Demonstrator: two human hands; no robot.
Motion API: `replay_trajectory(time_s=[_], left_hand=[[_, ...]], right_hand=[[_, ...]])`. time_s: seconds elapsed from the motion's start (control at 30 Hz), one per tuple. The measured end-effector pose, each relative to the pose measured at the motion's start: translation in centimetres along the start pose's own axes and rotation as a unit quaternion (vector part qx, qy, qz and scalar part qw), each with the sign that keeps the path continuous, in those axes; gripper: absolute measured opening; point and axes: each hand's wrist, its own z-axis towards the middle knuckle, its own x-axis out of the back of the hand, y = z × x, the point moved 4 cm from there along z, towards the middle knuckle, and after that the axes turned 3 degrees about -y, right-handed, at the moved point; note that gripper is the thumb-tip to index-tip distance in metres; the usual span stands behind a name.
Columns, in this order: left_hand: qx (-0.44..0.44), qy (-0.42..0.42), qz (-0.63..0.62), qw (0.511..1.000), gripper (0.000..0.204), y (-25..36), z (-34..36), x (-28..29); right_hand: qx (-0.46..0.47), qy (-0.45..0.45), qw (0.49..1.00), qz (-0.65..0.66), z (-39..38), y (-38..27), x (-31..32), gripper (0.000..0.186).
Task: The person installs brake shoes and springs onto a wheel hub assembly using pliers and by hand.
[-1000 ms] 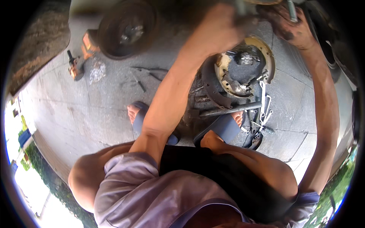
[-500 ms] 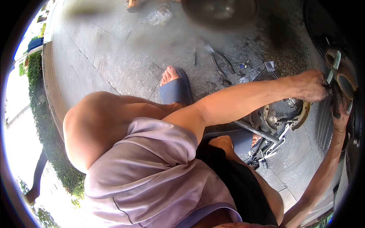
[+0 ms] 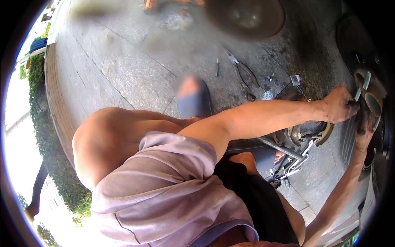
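Note:
At the right edge, both my hands work on a rusty metal part [image 3: 373,103] with round openings, fixed near a dark wheel assembly. My left hand [image 3: 340,103], its fingers dirty, is closed against the lower end of a shiny metal bar [image 3: 362,86] that crosses the part; what lies inside the fist is hidden. My right hand [image 3: 363,128] comes up from the lower right and lies at the underside of the part, close to another short bright metal piece [image 3: 376,122]. Its fingers are blackened and mostly lost in shadow. Below my left forearm, curved brake shoes [image 3: 326,136] lie on the ground.
Long-handled pliers [image 3: 242,74] and a thin screwdriver [image 3: 217,66] lie on the paving. Several wrenches [image 3: 297,164] and a metal tube [image 3: 284,149] are beside my right foot. A tyre [image 3: 349,142] stands below my hands. A blurred dark round object [image 3: 247,18] is at the top.
The whole view has shifted, so the ground tools and the metal part appear lower and slightly to the right. Both hands stay at the part; no release is visible.

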Motion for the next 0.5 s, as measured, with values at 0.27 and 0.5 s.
replay_trajectory(time_s=[0.27, 0.5], left_hand=[[-0.010, 0.022, 0.063, 0.998, 0.029, -0.6, -0.6, 1.3], [-0.076, 0.050, 0.049, 0.995, 0.027, -0.4, 0.1, -0.5]], right_hand=[[-0.198, 0.231, 0.951, 0.057, 0.6, -18.6, 0.9, 0.034], [-0.145, -0.080, 0.948, 0.272, 12.8, -33.6, -4.4, 0.067]])
